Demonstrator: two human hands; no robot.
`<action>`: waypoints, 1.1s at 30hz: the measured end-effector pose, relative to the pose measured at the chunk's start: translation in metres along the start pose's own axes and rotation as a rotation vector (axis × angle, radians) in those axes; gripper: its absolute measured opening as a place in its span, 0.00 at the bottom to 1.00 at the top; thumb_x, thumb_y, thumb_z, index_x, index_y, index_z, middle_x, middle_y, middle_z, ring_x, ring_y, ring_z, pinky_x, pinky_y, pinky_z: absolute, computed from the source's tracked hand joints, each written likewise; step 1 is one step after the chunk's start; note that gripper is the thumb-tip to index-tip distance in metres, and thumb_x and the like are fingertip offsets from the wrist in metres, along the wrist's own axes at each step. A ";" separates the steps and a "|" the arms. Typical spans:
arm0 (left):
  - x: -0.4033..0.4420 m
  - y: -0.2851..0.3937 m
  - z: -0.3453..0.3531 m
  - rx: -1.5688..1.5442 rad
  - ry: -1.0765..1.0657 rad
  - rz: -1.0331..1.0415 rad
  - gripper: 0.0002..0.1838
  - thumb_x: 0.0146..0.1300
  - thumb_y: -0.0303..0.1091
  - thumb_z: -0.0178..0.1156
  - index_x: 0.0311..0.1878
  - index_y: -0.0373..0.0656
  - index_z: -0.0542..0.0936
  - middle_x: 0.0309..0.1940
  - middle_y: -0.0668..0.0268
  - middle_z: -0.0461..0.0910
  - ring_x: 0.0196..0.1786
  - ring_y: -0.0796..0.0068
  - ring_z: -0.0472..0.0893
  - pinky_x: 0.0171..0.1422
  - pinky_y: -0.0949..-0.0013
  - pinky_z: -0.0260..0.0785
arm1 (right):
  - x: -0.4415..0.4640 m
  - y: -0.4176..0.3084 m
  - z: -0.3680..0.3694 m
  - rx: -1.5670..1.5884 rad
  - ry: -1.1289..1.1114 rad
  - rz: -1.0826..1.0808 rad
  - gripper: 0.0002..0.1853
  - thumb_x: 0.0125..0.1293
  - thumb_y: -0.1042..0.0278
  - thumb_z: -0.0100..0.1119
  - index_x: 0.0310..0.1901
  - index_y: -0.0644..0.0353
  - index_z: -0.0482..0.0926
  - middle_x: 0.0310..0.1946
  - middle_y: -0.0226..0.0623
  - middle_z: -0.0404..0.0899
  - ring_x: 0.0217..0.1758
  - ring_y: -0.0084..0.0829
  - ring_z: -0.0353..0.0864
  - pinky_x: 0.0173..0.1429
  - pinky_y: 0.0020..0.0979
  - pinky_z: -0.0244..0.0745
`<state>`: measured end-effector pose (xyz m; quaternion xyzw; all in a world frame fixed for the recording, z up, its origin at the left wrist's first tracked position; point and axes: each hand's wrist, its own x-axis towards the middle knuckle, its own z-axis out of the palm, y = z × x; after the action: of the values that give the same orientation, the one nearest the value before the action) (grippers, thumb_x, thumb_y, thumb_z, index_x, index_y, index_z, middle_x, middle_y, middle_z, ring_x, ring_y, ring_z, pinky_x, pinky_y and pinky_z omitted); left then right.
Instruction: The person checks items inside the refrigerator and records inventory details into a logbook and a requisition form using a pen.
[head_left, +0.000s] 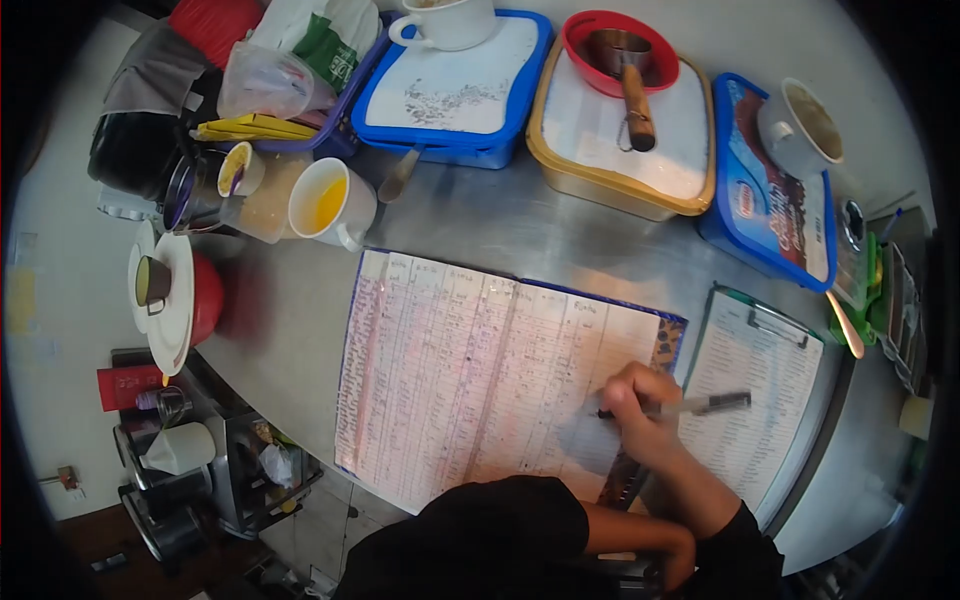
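My right hand [640, 412] is closed around a pen [715, 403], its tip low over the right page of an open notebook [480, 370]. The notebook has a blue cover edge, and its ruled columns are filled with handwriting. My left arm crosses in front of my body beneath the right forearm. My left hand [680, 565] is bent downward by the table's edge, its fingers hidden. Right of the notebook, partly behind my right arm, lies a clipboard [765, 375] with a printed list.
Lidded tubs [440, 100] line the back, one bearing a red bowl [577, 50] with a wooden-handled scoop [637, 105]. A white cup [333, 200] with yellow liquid stands behind the notebook. White plates [175, 330] rest on a red bowl at left.
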<state>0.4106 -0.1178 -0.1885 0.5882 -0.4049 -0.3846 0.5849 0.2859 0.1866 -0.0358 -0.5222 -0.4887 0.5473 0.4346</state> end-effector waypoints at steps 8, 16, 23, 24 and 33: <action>-0.038 0.032 -0.010 -0.060 0.092 0.086 0.20 0.57 0.37 0.60 0.47 0.30 0.78 0.45 0.50 0.79 0.46 0.59 0.80 0.49 0.58 0.72 | 0.008 0.009 0.005 -0.192 -0.157 -0.387 0.14 0.44 0.74 0.73 0.27 0.58 0.74 0.18 0.34 0.74 0.17 0.28 0.74 0.21 0.25 0.65; -0.076 0.040 -0.017 -0.166 0.219 0.075 0.20 0.58 0.36 0.59 0.47 0.30 0.78 0.45 0.49 0.79 0.45 0.58 0.80 0.49 0.58 0.73 | 0.011 0.004 0.011 -0.278 -0.093 -0.446 0.14 0.43 0.77 0.71 0.33 0.61 0.76 0.25 0.40 0.71 0.21 0.27 0.71 0.21 0.24 0.62; -0.080 0.047 -0.020 -0.192 0.237 0.078 0.20 0.58 0.36 0.58 0.48 0.29 0.77 0.45 0.48 0.79 0.45 0.58 0.80 0.49 0.57 0.73 | 0.011 0.003 0.011 -0.275 -0.094 -0.434 0.14 0.44 0.79 0.69 0.34 0.62 0.77 0.26 0.40 0.71 0.21 0.26 0.71 0.22 0.23 0.62; -0.080 0.048 -0.020 -0.198 0.239 0.074 0.20 0.58 0.36 0.57 0.48 0.29 0.77 0.45 0.48 0.79 0.45 0.58 0.80 0.49 0.57 0.73 | 0.010 0.004 0.011 -0.281 -0.101 -0.436 0.14 0.44 0.79 0.69 0.34 0.62 0.77 0.26 0.40 0.71 0.22 0.26 0.71 0.22 0.23 0.63; -0.069 0.053 -0.012 -0.175 0.165 0.044 0.19 0.59 0.35 0.56 0.48 0.28 0.77 0.45 0.47 0.79 0.45 0.57 0.80 0.48 0.56 0.74 | 0.009 0.002 0.012 -0.295 -0.102 -0.454 0.12 0.45 0.77 0.69 0.30 0.60 0.75 0.25 0.37 0.69 0.23 0.27 0.69 0.24 0.25 0.61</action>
<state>0.3946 -0.0487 -0.1364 0.5557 -0.3329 -0.3558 0.6736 0.2736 0.1943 -0.0394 -0.4288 -0.6887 0.3845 0.4403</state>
